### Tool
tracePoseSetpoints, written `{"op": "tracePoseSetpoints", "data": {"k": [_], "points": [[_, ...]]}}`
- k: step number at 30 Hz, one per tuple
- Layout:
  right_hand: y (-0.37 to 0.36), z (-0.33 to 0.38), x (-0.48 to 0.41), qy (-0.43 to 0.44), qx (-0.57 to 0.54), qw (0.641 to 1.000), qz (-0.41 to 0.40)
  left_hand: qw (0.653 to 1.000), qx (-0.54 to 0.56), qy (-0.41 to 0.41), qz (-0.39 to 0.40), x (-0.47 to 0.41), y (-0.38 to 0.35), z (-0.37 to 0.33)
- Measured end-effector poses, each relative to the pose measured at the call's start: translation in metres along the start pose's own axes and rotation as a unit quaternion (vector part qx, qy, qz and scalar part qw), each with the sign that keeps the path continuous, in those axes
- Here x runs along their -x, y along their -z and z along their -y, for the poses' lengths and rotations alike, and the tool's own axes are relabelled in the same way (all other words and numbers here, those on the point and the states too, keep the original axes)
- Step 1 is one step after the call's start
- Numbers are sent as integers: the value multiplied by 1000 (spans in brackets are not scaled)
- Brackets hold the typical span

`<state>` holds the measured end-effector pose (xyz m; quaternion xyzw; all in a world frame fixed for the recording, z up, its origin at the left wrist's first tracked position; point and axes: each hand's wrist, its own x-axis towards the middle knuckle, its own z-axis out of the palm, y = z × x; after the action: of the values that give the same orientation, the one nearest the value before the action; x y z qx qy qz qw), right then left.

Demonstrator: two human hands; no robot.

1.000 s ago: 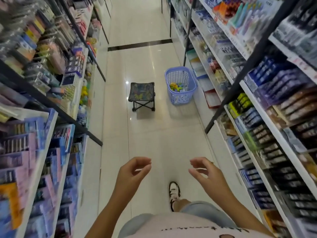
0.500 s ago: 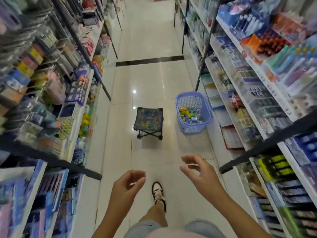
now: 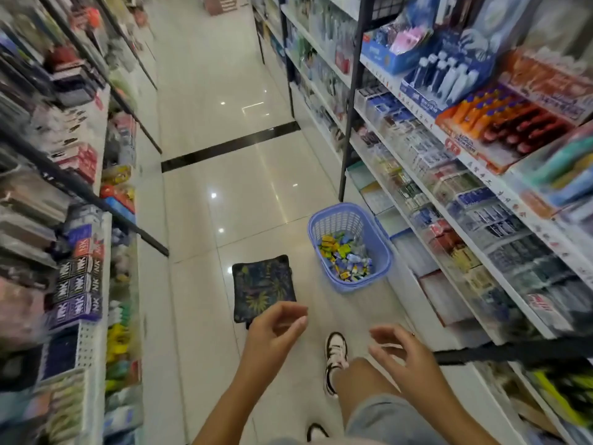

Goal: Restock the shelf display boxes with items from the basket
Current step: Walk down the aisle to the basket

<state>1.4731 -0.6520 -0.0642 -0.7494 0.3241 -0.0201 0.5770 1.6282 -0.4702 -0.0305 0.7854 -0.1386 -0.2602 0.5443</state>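
A blue plastic basket (image 3: 378, 248) stands on the aisle floor against the right-hand shelves, holding several small colourful packets (image 3: 345, 255). My left hand (image 3: 272, 329) hovers in front of me, fingers loosely curled, holding nothing. My right hand (image 3: 401, 351) hangs at the same height with relaxed, slightly spread fingers, also empty. Both hands are well short of the basket. Display boxes (image 3: 475, 220) of small goods line the right shelves beside and above the basket.
A small folding stool (image 3: 261, 285) with a dark leaf-print seat stands on the floor left of the basket. Stocked shelves (image 3: 77, 284) wall both sides of the narrow tiled aisle. My right foot (image 3: 335, 358) is stepping forward.
I have walked forward along the aisle, so the basket and stool are much closer and lower in view. Both hands stay empty and have swung slightly.
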Motion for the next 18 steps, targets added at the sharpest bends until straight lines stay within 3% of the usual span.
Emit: {"op": "tracePoseSetpoints", "data": {"k": [9,13,16,18], "points": [[20,59,-228,7,-66,996,-51,997,-40,30,51,-209,-14,-41],[43,65,-298,-43,-96,992,-65,994,-64,17,85,-289,-24,-74],[55,54,-327,-88,-80,989,-88,976,-176,-12,128,-337,-34,-90],[61,44,-342,-115,-66,986,-100,971,-184,-47,143,-367,-43,-97]]}}
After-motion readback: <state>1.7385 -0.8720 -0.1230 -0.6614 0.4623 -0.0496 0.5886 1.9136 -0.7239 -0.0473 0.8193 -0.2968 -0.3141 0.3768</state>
